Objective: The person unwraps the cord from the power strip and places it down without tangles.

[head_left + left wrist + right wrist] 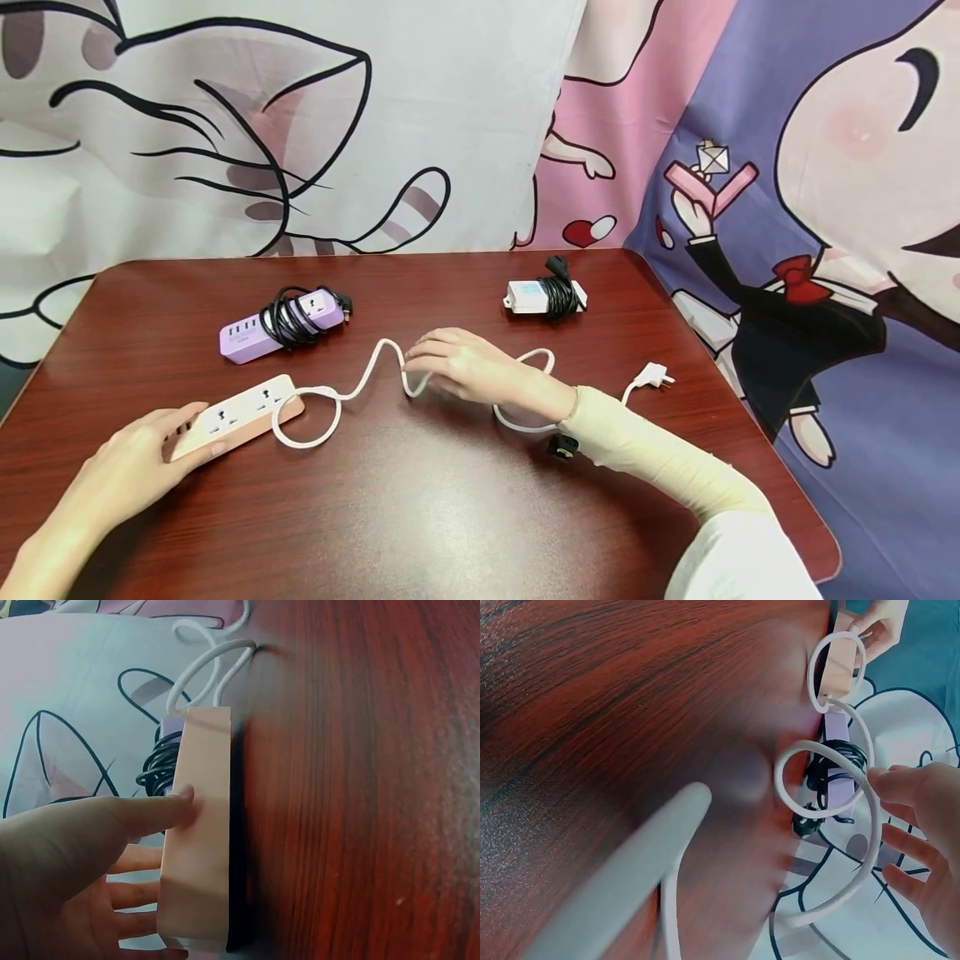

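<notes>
A power strip with a white socket face and peach sides point(243, 408) lies on the left of the table. My left hand point(131, 462) grips its near end, the thumb point(161, 810) on the peach side and the fingers on the opposite side. From its far end runs a white cord point(372, 367) in loose loops across the table to a white plug point(652, 375) at the right. Mid-table, my right hand point(465, 367) holds the cord near the fingertips; in the right wrist view the thumb point(892, 784) touches it and the other fingers are loosely bent.
Behind the left hand lies a purple power strip point(243, 337) wound with black cord. A white power strip point(527, 297) with a bundled black cord lies at the back right. A printed cartoon cloth point(450, 100) hangs behind the brown table point(420, 517).
</notes>
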Action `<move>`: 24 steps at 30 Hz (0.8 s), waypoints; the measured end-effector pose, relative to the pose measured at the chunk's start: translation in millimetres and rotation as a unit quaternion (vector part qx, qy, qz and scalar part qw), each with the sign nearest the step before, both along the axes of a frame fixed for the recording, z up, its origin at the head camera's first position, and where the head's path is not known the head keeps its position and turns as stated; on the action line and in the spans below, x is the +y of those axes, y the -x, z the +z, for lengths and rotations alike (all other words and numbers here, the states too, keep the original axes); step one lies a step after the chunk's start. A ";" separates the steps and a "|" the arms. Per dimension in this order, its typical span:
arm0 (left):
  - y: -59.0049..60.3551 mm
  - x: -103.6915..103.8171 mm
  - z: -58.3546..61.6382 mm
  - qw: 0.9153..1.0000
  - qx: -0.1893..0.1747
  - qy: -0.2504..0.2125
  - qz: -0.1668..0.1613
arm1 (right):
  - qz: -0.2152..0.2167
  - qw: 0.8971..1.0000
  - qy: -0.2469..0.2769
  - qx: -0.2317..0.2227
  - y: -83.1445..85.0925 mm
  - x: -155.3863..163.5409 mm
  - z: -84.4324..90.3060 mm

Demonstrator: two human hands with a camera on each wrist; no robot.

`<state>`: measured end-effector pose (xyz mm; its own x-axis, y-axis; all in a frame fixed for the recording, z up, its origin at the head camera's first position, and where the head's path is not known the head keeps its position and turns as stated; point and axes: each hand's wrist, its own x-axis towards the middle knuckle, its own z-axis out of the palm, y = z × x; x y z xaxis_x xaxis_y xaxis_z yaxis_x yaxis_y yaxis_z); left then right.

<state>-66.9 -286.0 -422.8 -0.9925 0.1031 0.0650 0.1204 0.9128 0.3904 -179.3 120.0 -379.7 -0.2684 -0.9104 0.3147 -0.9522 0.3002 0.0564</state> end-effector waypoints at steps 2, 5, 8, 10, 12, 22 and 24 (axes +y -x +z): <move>-0.1 0.0 0.2 1.000 -0.002 0.000 0.000 | -0.002 1.000 0.003 -0.002 -0.1 0.1 0.0; -0.6 -1.6 -0.4 1.000 -0.009 0.006 0.001 | -0.005 1.000 0.008 -0.006 -0.2 0.7 0.6; -1.3 -4.4 -1.6 1.000 -0.015 0.012 0.003 | -0.007 1.000 0.008 -0.006 0.3 1.3 1.3; -1.9 -6.0 -2.2 1.000 -0.013 0.013 0.005 | -0.014 1.000 0.003 -0.002 1.0 2.0 1.2; -2.3 -7.4 -2.4 1.000 -0.007 0.012 0.005 | -0.024 1.000 -0.005 0.003 1.9 3.5 0.2; -2.2 -18.6 1.5 1.000 -0.011 0.027 0.011 | -0.044 0.999 -0.004 0.006 5.0 9.8 3.2; -1.2 -21.2 2.2 0.999 -0.019 0.028 0.014 | -0.047 0.999 -0.002 0.003 5.9 10.9 4.3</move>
<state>-65.8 -307.2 -420.6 -0.9968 0.0772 0.0212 0.0798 0.9361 0.3427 -185.2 130.9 -375.5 -0.3517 -0.8826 0.3120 -0.9193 0.3886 0.0629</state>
